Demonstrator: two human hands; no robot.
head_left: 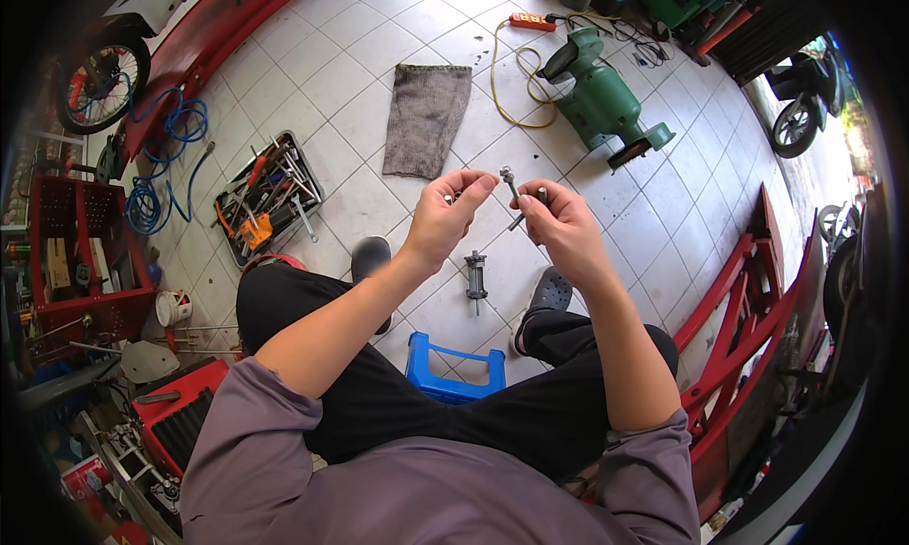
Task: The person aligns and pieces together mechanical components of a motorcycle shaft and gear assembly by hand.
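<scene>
My right hand (pixel 565 231) is closed on long metal bolts (pixel 508 179). One points up and to the left with a nut-like piece at its tip, and another rod crosses by the fingers. Just left of it, my left hand (pixel 443 218) is pinched closed, thumb against the fingers, its fingertips close to the bolt's tip. A small shiny metal piece (pixel 449 199) shows at its curled fingers; its kind is too small to tell. On the tiles below both hands stands or lies a grey metal cylinder assembly (pixel 475 278) with a thin rod at its near end.
A blue plastic stool or frame (pixel 456 388) is between my legs. At left lies a tray of tools (pixel 270 199) beside a coiled blue hose (pixel 170 157). Ahead are a dark rag (pixel 426 119), a green bench grinder (pixel 606 100) and a yellow cable (pixel 502 105). Red metal frames (pixel 739 327) stand right.
</scene>
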